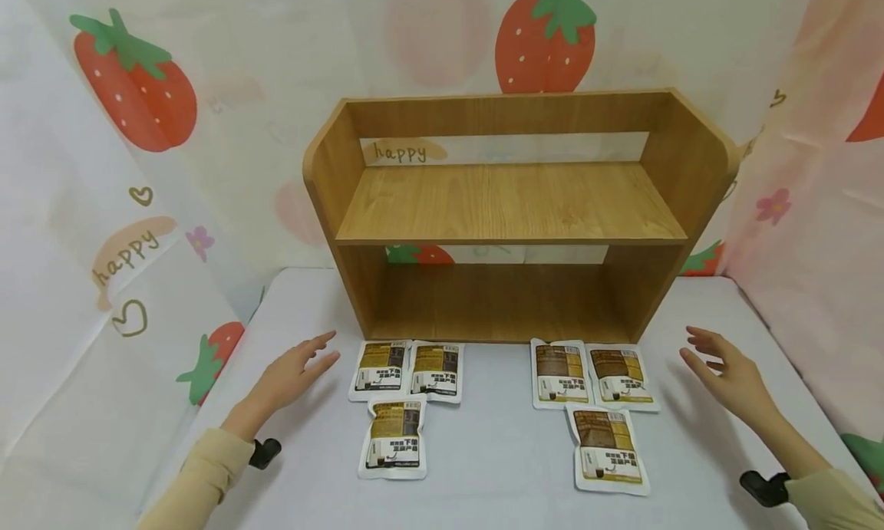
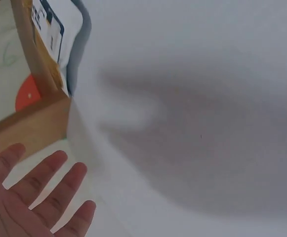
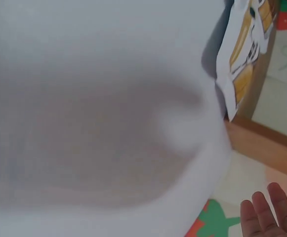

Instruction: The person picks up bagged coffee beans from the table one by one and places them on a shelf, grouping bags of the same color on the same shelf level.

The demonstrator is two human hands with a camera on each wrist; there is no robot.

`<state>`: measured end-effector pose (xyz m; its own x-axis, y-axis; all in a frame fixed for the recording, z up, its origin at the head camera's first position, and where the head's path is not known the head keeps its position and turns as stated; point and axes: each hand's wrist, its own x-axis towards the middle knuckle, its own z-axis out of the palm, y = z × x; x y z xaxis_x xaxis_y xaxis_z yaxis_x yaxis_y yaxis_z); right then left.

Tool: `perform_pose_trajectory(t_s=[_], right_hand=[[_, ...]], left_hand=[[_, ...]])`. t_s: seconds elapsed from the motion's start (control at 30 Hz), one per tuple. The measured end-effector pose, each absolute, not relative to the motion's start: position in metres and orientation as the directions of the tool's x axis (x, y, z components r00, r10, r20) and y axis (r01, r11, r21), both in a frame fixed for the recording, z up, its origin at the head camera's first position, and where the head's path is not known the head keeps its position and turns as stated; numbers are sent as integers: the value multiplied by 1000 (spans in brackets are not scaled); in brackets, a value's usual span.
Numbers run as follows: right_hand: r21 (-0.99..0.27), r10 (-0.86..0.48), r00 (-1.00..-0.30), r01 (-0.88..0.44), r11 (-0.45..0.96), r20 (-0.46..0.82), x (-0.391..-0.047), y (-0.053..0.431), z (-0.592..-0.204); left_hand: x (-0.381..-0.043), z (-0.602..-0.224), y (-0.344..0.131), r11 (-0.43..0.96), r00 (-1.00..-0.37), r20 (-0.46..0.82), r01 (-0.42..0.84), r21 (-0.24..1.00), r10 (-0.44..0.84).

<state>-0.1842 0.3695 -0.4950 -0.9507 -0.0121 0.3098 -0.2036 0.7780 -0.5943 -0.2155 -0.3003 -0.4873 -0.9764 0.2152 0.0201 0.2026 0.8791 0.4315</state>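
My left hand (image 1: 293, 373) hovers over the table to the left of the packets, its fingers loosely extended and holding nothing. On the other side my right hand (image 1: 728, 373) is also raised, empty, with fingers relaxed. Between them lie flat white-edged pouches in two groups. The left group has two side by side, a pouch (image 1: 380, 367) and a pouch (image 1: 437, 369), plus one nearer pouch (image 1: 394, 438). In the right group, a pouch (image 1: 561, 373) and a pouch (image 1: 623, 376) lie behind a nearer pouch (image 1: 609, 448). Neither hand touches a pouch.
A two-tier wooden shelf (image 1: 511, 242) stands at the back of the white table (image 1: 500, 453), just behind the pouches. Its side panels flank both tiers. Strawberry-printed cloth (image 1: 242, 93) hangs behind and along both sides.
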Motion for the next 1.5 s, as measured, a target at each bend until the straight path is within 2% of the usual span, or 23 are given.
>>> perform_pose_trajectory(t_s=[0.2,0.33,0.43,0.57,0.83,1.1,1.27,1.5], right_hand=[[-581,-22,-937,-236,779,350,-196,382,-541],[-611,-69,-952,-247,752,300,-173,353,-508],[-621,-72,-971,-202,757,227,-154,331,-482],[-607,-89,-978,-186,773,187,-147,327,-486],[-604,-212,-963,-271,750,168,-138,325,-484],[-648,-370,-927,-313,695,52,-131,331,-493],[-686,-395,-918,-269,676,-29,-130,332,-500],[-716,-473,-881,-343,609,20,-125,336,-511]], left_hand=[[-199,-482,-285,874,-975,20,208,439,222],[-191,-479,-273,860,-969,41,235,453,243],[-187,-478,-261,856,-967,39,241,457,252],[-181,-478,-246,854,-962,18,249,456,271],[-169,-475,-214,810,-937,16,309,499,348],[-160,-481,-182,723,-874,20,414,553,486],[-157,-484,-161,673,-813,24,498,546,582],[-153,-489,-131,604,-750,20,549,578,662]])
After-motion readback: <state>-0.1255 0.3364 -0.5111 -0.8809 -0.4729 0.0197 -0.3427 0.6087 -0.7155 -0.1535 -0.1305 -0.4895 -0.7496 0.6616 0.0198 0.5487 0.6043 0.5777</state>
